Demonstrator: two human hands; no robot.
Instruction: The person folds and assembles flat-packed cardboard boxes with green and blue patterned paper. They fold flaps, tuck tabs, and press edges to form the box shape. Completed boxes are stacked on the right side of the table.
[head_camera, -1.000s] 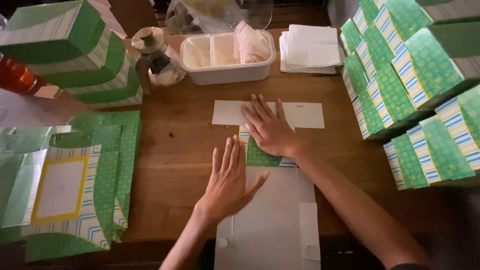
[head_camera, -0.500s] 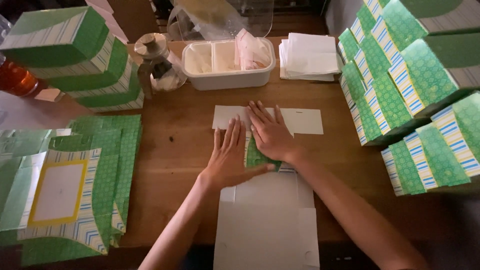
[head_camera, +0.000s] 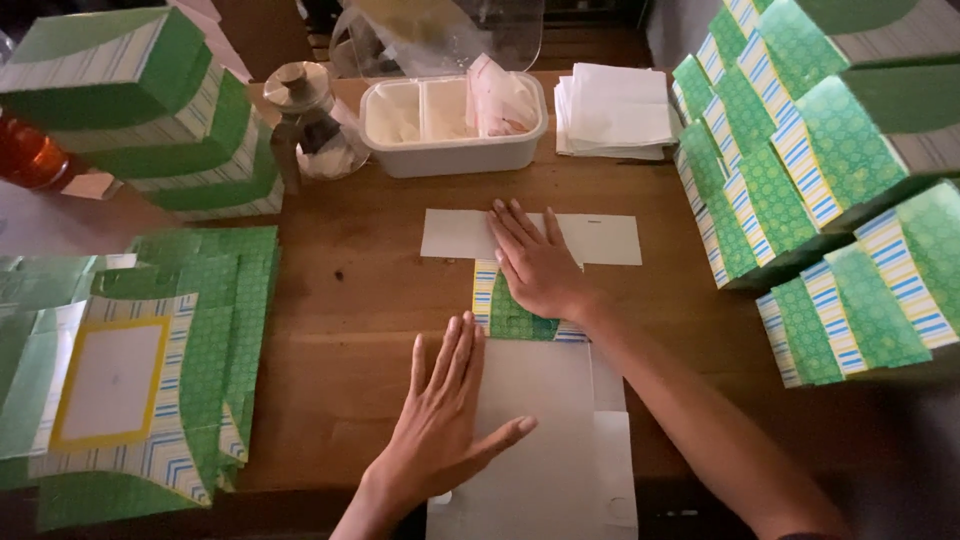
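Head view: white tub (head_camera: 455, 150), paper stack (head_camera: 615, 110) beyond flattened box (head_camera: 530, 400).

My left hand (head_camera: 445, 415) slides back from the green flap (head_camera: 512, 310) onto the white card (head_camera: 540, 450), fingers spread wider.

- Pretty dim, warm light overall; corners are swallowed by dark vignetting.
- Mild glare is seen on the white tub (head_camera: 455, 125).
- Edges are bent by wide-angle distortion, slightly soft.
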